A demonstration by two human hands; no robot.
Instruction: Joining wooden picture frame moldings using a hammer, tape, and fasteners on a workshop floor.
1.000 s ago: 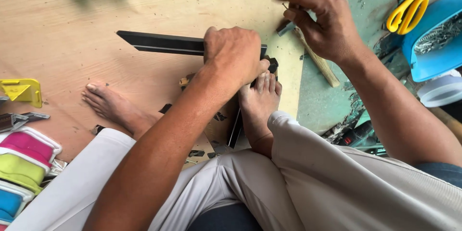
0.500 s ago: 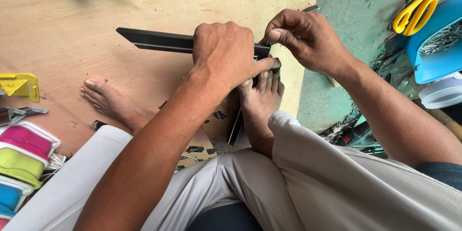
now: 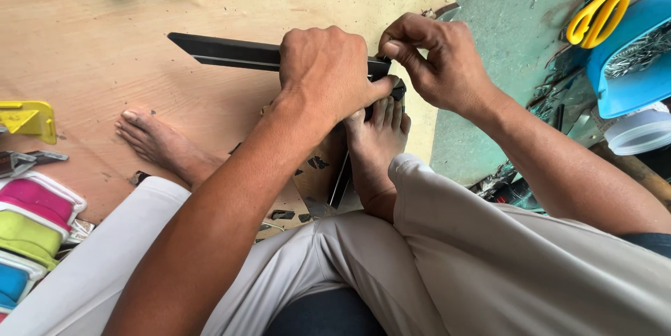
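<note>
Left hand [image 3: 328,74] closed over a long black strip [image 3: 224,51], flat and matte with a slanted end pointing to 9 o'clock, pressing it onto the plywood floor [image 3: 105,21]. Right hand [image 3: 437,63] pinched the strip's near end at 3 o'clock, fingertips together. Right foot [image 3: 374,147] sat just below, toes touching the strip. Yellow scissors [image 3: 601,11] lay at 2 o'clock, well apart.

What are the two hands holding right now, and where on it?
The left hand presses on the black strip near its right end; the right hand pinches that end's corner in a fingertip grip.
</note>
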